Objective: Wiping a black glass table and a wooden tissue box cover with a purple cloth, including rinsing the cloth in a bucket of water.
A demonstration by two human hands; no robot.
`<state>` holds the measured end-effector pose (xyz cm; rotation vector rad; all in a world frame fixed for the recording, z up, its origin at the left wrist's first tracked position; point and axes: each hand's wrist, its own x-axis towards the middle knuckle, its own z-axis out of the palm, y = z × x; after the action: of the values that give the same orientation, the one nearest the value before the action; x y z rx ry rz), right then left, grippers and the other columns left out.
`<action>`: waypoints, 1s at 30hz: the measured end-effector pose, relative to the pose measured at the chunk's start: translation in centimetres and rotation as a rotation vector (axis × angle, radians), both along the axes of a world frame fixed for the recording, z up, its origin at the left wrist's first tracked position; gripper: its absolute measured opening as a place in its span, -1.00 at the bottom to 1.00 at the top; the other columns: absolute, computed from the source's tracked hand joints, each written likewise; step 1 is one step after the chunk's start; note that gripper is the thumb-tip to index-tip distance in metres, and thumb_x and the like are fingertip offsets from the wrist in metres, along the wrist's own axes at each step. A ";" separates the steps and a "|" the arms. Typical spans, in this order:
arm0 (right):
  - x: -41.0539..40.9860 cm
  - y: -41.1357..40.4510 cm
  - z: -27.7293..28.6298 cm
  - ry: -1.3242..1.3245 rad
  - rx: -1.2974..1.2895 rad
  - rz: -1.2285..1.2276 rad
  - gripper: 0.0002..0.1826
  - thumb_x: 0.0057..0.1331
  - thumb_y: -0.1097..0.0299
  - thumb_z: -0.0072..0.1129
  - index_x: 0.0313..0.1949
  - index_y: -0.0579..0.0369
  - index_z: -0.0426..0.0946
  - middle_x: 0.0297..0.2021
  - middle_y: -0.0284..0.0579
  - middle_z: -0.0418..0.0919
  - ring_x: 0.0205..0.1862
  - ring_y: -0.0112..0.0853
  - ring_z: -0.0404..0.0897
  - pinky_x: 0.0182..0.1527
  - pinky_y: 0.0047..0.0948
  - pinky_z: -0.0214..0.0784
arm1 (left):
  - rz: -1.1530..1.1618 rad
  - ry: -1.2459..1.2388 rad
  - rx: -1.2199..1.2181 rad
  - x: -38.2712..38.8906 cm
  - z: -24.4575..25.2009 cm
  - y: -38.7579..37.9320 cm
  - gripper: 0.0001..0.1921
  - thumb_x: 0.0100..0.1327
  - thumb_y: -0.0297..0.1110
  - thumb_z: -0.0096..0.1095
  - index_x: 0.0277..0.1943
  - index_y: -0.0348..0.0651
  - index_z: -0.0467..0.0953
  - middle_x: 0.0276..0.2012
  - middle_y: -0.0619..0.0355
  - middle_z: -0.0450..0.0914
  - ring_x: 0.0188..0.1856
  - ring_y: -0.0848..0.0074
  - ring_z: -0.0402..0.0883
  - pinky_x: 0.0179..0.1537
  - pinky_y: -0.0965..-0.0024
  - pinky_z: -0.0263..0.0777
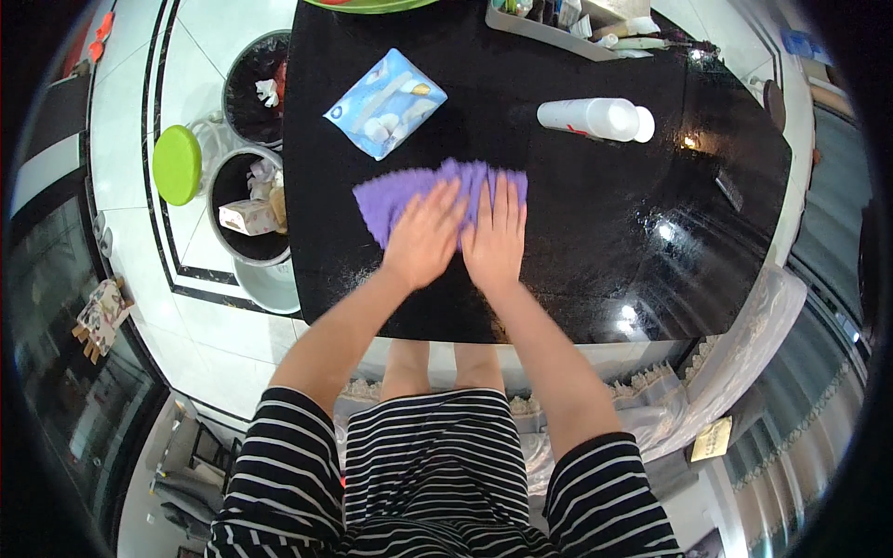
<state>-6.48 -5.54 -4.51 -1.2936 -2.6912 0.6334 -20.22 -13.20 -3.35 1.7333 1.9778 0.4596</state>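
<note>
A purple cloth (pixel 391 202) lies partly bunched on the glossy black tabletop (pixel 586 230). My left hand (pixel 427 234) rests flat on its middle, fingers pointing away from me and slightly blurred. Beside it, my right hand (pixel 497 230) presses flat on the cloth's right part, fingers a little apart. Neither hand visibly grips the cloth; what is under the palms is hidden. Just beyond the cloth is a blue soft pack of tissues or wipes (pixel 387 104). To the right of that pack, a white bottle (pixel 593 118) lies on its side.
A grey organizer bin (pixel 551 38) with tubes and small items stands at the far edge, near a green tray's rim (pixel 377 7). A dark remote-like object (pixel 729 188) lies right. Left of the table stand two waste bins (pixel 215 230) and a green-lidded container (pixel 176 165).
</note>
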 end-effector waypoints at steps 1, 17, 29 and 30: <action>1.9 -1.8 0.3 -0.029 -0.043 0.014 -0.28 0.29 0.20 0.03 0.44 0.10 0.22 0.50 0.11 0.08 0.55 0.00 0.02 0.50 0.10 -0.13 | -0.036 -0.034 -0.044 1.3 0.2 -2.0 -0.48 0.34 -0.31 0.11 0.35 -0.17 0.37 0.47 -0.07 0.21 0.50 0.10 0.18 0.41 -0.06 0.09; 1.1 6.7 0.6 -0.021 0.014 0.257 -0.17 0.27 0.02 0.17 0.48 -0.03 0.15 0.51 -0.02 0.07 0.54 -0.12 0.03 0.51 0.09 -0.15 | 0.182 0.112 -0.038 1.6 -0.4 1.1 -0.35 0.33 -0.20 0.17 0.48 0.03 0.23 0.51 -0.04 0.12 0.53 0.11 0.08 0.45 -0.10 -0.03; 12.0 7.0 0.7 -0.161 0.017 -0.097 -0.23 0.34 0.05 0.03 0.50 -0.03 0.11 0.54 0.09 -0.05 0.57 -0.01 -0.09 0.49 0.24 -0.25 | -0.010 0.031 -0.052 10.4 0.4 6.2 -0.34 0.34 -0.20 0.17 0.48 0.00 0.21 0.51 -0.11 0.08 0.53 0.03 0.06 0.42 -0.18 -0.01; 12.0 8.3 1.1 -0.168 -0.007 -0.032 -0.23 0.34 0.04 0.03 0.50 -0.05 0.11 0.54 0.07 -0.06 0.57 -0.02 -0.10 0.49 0.25 -0.25 | -0.004 0.016 -0.051 10.6 0.3 6.4 -0.34 0.36 -0.21 0.16 0.48 -0.08 0.19 0.51 -0.11 0.07 0.53 0.02 0.04 0.42 -0.19 -0.02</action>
<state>5.52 2.79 -3.39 -1.4500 -2.7949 0.5550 -9.62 -6.77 -3.10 1.7139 1.9799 0.3918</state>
